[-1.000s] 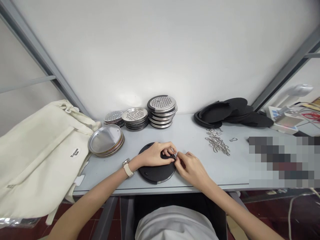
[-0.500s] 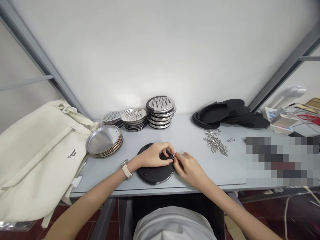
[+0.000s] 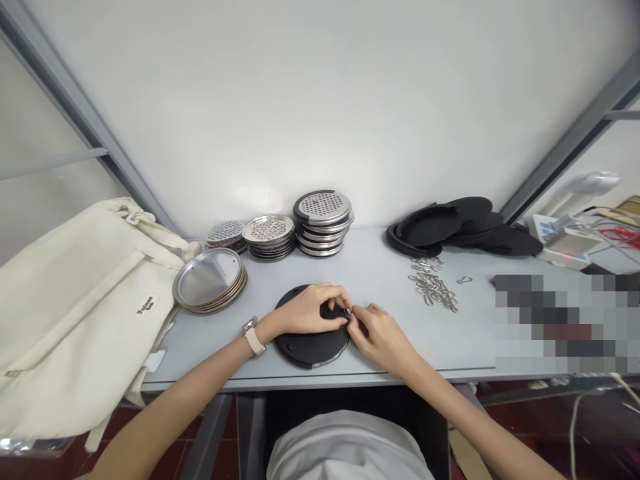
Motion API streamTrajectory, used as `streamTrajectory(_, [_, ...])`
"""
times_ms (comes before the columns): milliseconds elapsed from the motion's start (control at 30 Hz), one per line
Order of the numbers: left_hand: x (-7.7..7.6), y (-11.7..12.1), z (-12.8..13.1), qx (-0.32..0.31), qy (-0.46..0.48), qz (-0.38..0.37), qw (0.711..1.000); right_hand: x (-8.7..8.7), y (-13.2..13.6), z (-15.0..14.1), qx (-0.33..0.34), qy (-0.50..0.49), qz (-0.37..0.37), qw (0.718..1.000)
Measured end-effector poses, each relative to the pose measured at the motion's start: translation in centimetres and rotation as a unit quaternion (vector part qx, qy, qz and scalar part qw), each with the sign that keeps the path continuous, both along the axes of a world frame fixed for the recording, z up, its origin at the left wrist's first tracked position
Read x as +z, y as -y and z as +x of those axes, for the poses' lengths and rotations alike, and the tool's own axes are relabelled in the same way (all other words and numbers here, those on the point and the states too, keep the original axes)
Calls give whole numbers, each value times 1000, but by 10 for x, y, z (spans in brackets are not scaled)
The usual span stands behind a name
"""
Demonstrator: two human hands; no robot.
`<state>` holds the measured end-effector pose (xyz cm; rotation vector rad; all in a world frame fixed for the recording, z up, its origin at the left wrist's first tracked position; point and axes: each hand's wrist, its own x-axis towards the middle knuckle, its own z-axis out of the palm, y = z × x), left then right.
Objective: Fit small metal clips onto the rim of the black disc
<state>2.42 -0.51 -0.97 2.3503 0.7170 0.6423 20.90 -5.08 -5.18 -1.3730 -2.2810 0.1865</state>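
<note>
A round black disc (image 3: pixel 315 347) with a strip of metal along its front right edge lies flat on the table in front of me. My left hand (image 3: pixel 315 308), a watch on its wrist, rests over the disc with thumb and fingers closed at the right edge. There my right hand (image 3: pixel 375 333) pinches a small metal clip (image 3: pixel 349 312), mostly covered by fingertips. Whether the clip passes through the disc is hidden. Loose metal clips (image 3: pixel 433 288) lie in a pile to the right, with a single clip (image 3: pixel 465 280) beside them.
Round perforated metal grater plates (image 3: pixel 323 207) stand in stacks along the wall. Left of them is a stack of smooth metal discs (image 3: pixel 207 277). Black covers (image 3: pixel 440 227) are heaped at back right. A cream bag (image 3: pixel 100 320) borders the left; a power strip (image 3: pixel 560 243) sits far right.
Both hands stay at the disc's right edge, with only slight finger movement around the clip. The camera view shifts a little; the stacks and piles look the same.
</note>
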Motion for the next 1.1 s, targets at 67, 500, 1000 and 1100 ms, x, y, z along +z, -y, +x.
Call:
streamTrajectory(67, [0, 0, 0, -1, 0, -3, 1000, 0, 0, 0, 0, -3, 0, 1000])
streamTrajectory(500, [0, 0, 0, 2, 3, 6, 1000, -1, 2, 1, -29, -61, -23, 997])
streamTrajectory(1000, [0, -1, 1, -4, -6, 20, 1000, -1, 0, 0, -4, -33, -19, 999])
streamTrajectory(1100, [0, -1, 1, -5, -3, 25, 1000, -2, 0, 1, 4, -17, -8, 1000])
